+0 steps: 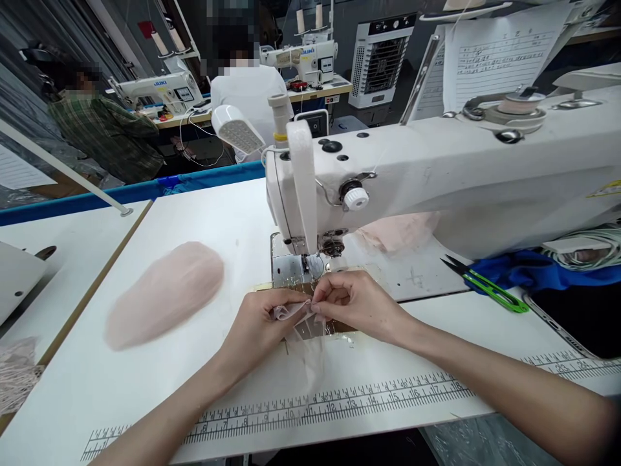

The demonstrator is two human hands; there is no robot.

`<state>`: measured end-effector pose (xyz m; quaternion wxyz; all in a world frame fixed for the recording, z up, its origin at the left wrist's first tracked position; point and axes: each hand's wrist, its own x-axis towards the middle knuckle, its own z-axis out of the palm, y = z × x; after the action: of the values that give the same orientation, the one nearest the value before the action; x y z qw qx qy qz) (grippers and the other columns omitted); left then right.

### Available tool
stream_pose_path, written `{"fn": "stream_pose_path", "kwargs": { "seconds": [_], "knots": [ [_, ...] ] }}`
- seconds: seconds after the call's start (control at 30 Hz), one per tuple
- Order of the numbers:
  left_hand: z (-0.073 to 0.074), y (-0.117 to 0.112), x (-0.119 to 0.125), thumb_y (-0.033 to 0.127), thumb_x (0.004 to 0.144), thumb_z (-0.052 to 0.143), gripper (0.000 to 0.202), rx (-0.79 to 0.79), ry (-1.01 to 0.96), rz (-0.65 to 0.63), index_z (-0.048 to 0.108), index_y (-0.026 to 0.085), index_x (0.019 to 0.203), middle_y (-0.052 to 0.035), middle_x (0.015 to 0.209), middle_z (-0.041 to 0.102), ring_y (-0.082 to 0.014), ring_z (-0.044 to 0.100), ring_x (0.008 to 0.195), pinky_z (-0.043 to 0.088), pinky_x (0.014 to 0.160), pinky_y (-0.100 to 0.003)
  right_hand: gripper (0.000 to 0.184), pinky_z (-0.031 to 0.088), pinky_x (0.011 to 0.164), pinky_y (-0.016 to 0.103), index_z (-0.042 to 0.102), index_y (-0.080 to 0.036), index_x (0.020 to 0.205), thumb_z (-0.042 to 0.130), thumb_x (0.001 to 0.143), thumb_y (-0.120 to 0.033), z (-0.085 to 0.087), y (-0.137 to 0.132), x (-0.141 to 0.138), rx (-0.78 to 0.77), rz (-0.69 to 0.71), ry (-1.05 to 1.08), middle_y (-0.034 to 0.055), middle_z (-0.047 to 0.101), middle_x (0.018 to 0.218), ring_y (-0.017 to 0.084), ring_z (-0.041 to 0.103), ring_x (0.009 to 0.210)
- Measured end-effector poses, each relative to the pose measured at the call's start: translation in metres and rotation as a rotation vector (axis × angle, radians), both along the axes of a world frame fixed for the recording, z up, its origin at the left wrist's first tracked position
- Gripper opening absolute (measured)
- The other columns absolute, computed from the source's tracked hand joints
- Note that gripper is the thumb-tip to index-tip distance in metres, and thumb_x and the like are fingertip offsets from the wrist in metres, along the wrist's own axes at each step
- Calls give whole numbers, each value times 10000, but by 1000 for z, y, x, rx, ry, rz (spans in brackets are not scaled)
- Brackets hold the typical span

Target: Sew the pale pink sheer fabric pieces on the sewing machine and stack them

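A piece of thin, sheer pale fabric [310,353] hangs down from between my two hands in front of the sewing machine [294,194]. My left hand [264,317] pinches it from the left, with a fold showing at the thumb. From the right, my right hand [356,304] grips the fabric's upper edge between thumb and fingertips. Both hands are closed and almost touch each other. Just behind them are the metal needle plate [286,266] and the presser foot area. To the left lies an oval pale pink fabric piece [167,294].
Green-handled thread snips [490,285] lie at the right by a blue cloth [514,268] and a dark-screened device [582,317]. More pink fabric [400,230] sits under the machine arm. A ruler strip [339,401] runs along the table's front. Two people work behind.
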<state>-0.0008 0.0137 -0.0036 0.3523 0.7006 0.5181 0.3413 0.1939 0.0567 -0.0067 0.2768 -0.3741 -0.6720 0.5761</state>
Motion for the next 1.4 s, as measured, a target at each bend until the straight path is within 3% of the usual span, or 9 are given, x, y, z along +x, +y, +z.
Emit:
{"fn": "stream_pose_path", "kwargs": {
  "seconds": [0.17,0.23,0.37,0.93,1.1,1.2,1.3,1.4],
  "knots": [
    [-6,-1,-2,244,869,629,96,253,125,23,724,236,882,13,777,722,-112,650,669,497,597,-216,82,533,548,227,650,-177,759,651,824,-227,-2,-3,-1,67,-51,-29,-2,675,641,126,658,588],
    [-7,-1,-3,229,875,620,101,303,143,31,719,229,894,13,752,699,-103,631,646,485,569,-207,65,525,548,223,647,-183,774,633,834,-202,-1,-5,-1,166,-66,-37,-7,671,672,116,641,593],
    [-8,-2,-2,231,882,610,108,352,137,48,713,225,911,23,683,646,-90,579,580,454,515,-193,67,522,618,218,638,-200,859,624,828,-141,1,-8,-2,385,-60,-23,-19,664,756,100,610,657],
    [0,-6,1,219,872,620,69,470,170,73,657,199,818,24,672,649,-87,583,569,450,517,-187,63,522,650,220,642,-205,925,607,874,-194,0,-9,-3,469,11,2,-16,670,803,101,621,693],
    [3,-9,2,197,880,599,68,534,211,62,646,213,834,22,712,682,-86,597,573,457,511,-186,102,507,591,220,662,-213,915,563,921,-236,-3,-9,-1,667,-11,13,-2,696,778,106,630,668],
    [4,-10,1,180,869,611,91,523,207,43,659,215,938,5,810,722,-93,628,613,479,543,-191,157,485,535,228,672,-225,906,520,944,-219,-6,-9,3,942,-6,-57,-3,710,739,109,636,624],
    [9,-13,1,174,857,620,112,455,154,-18,685,215,939,9,754,719,-102,629,606,472,536,-197,126,451,498,246,676,-215,891,564,908,-159,-4,-9,8,1227,16,-97,-4,719,710,115,637,583],
    [12,-15,0,210,834,652,71,187,100,-50,715,239,845,28,712,719,-118,641,610,473,536,-207,86,425,499,248,665,-192,862,596,889,-151,-1,-10,9,1227,45,-70,-16,711,673,104,620,546]
  ]
}}
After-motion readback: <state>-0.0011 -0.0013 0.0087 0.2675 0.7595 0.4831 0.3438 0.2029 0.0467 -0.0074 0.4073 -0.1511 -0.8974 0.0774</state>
